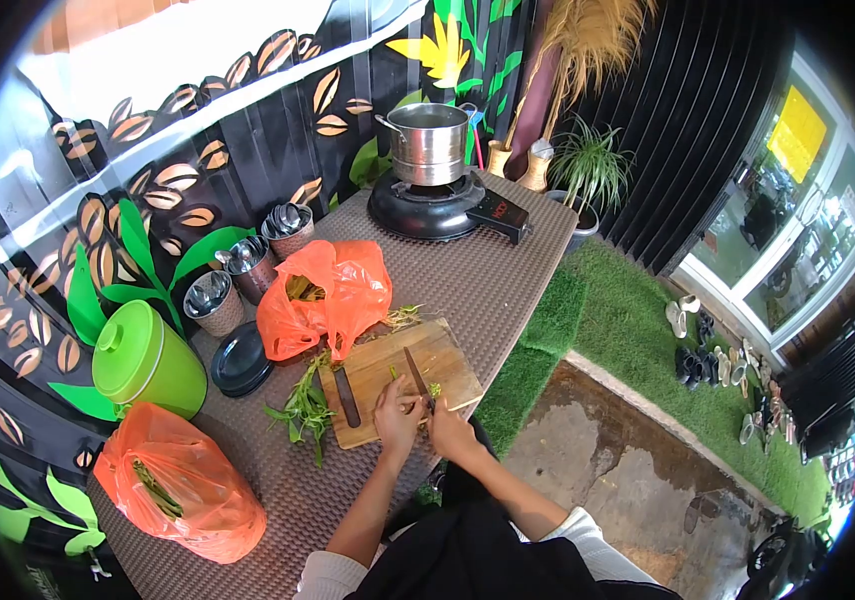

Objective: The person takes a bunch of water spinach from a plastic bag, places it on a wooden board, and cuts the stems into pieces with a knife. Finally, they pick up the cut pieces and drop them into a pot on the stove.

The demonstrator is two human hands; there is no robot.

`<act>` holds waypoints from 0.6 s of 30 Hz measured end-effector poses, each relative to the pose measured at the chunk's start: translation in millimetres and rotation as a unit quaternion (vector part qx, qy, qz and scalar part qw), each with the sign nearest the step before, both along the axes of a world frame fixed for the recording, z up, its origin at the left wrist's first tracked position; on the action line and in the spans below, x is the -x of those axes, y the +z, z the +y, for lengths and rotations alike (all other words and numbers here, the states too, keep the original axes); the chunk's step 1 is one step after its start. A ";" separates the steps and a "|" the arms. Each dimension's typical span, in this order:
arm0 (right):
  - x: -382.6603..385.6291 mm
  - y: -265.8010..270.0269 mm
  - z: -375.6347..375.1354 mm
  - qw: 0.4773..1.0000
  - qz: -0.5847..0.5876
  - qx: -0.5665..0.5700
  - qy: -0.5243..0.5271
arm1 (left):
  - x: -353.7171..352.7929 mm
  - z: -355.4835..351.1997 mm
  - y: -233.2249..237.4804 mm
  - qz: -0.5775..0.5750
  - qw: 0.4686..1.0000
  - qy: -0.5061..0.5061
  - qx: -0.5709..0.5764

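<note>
A wooden cutting board with a dark slot lies on the brown woven-pattern table. My right hand is closed round the handle of a knife, whose blade points away over the board. Beside it my left hand has its fingers bent in at the board, and what they hold, if anything, is too small to tell. Small green cut pieces lie near the blade. Leafy green stems rest left of the board. Behind the board stands an open orange plastic bag with greens inside.
A steel pot sits on a black portable stove at the table's far end. Metal cups with cutlery, black plates, a green lidded container and another orange bag stand at the left.
</note>
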State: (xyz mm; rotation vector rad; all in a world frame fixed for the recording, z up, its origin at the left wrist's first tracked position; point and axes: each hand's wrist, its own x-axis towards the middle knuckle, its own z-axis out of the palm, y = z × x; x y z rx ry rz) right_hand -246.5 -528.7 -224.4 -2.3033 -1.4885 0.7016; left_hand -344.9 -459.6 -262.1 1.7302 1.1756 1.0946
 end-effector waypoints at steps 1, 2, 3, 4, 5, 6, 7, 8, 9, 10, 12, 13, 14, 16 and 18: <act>6.5 0.4 -2.2 1.000 -0.001 0.000 0.001 | -0.8 1.9 -1.9 0.001 1.000 0.001 0.024; 14.9 0.4 -4.0 1.000 -0.006 0.014 -0.018 | -1.1 3.0 -4.0 0.000 1.000 0.002 0.024; 18.8 0.1 -5.0 0.999 -0.011 0.027 -0.038 | -1.1 3.3 -4.5 0.005 1.000 0.004 0.022; 17.2 -0.6 -3.5 0.999 -0.011 0.027 -0.038 | -1.2 3.7 -4.9 0.010 1.000 0.006 0.018; 14.3 -1.6 -0.8 0.999 -0.020 0.012 -0.031 | -1.0 3.8 -5.6 0.010 1.000 0.005 0.018; 11.2 -3.8 1.1 0.999 -0.028 -0.002 -0.025 | -0.2 2.8 -3.6 0.032 0.999 0.007 -0.018; 6.5 -5.5 3.1 0.999 -0.028 -0.001 -0.027 | 0.3 2.7 -1.4 0.053 0.997 0.010 -0.055; 0.4 -6.6 5.6 1.000 -0.013 -0.008 -0.019 | 1.7 4.1 1.2 0.052 0.997 0.010 -0.055; -3.1 -5.9 6.8 1.000 0.002 -0.014 -0.008 | 5.3 7.3 3.3 0.062 0.995 -0.005 -0.082; -4.0 -5.5 6.0 1.000 0.002 -0.014 -0.003 | 10.6 12.0 5.8 0.073 0.991 -0.019 -0.109; -5.5 -4.3 3.5 0.999 -0.026 -0.036 0.004 | 25.5 31.5 12.7 0.106 0.983 -0.043 -0.141; -6.6 -3.9 4.5 0.999 -0.017 -0.031 0.002 | 31.5 42.2 13.8 0.137 0.973 -0.071 -0.174; -6.1 -4.4 3.7 0.999 -0.016 -0.031 0.003 | 34.5 50.4 14.1 0.138 0.972 -0.070 -0.174; -3.6 -2.3 1.7 0.998 0.006 -0.067 -0.005 | 37.7 64.2 13.1 0.157 0.950 -0.141 -0.231; 3.1 -4.4 -1.5 0.998 0.017 -0.067 -0.014 | 38.3 70.2 14.1 0.171 0.946 -0.167 -0.220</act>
